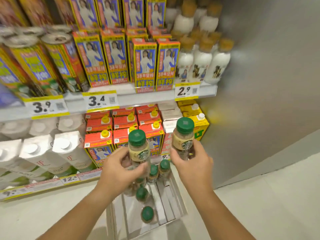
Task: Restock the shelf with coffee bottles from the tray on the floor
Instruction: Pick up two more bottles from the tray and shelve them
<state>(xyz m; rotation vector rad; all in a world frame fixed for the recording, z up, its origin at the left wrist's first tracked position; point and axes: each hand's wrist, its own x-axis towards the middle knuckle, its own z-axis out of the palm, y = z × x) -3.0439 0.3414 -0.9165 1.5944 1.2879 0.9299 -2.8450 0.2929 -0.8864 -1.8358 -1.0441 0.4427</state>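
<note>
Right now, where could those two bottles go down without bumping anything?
The tray is bare along its right side, beside the green-capped bottles. The pale floor right of the tray is bare too. The lower shelf looks crowded: red cartons and white cartons stand packed together.

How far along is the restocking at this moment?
No coffee bottles can be seen on the shelf yet. In hand: left hand and right hand each hold a green-capped bottle upright, left bottle, right bottle. Left: at least four bottles still in the floor tray.
</note>
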